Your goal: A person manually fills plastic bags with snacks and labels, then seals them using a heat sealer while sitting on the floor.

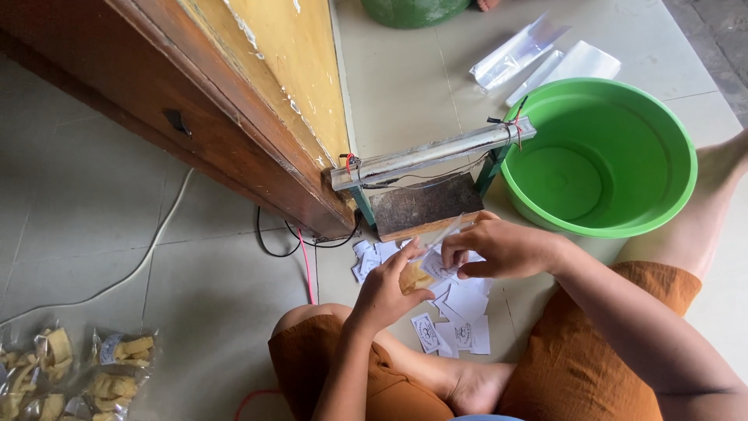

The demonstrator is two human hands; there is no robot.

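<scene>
partly hidden, both hands (444,261) clamped on a clear snack bag (425,265), contents blurred

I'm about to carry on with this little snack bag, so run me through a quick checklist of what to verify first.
1. Both hands on the small clear bag: left hand and right hand pinch it, ok.
2. Snack inside: yellow piece visible, ok.
3. Bag mouth flat: cannot tell.
4. Paper labels within reach: scattered beneath the hands, ok.
5. Sealer bar unobstructed: ok.
6. Sealer powered: cannot tell.
</scene>
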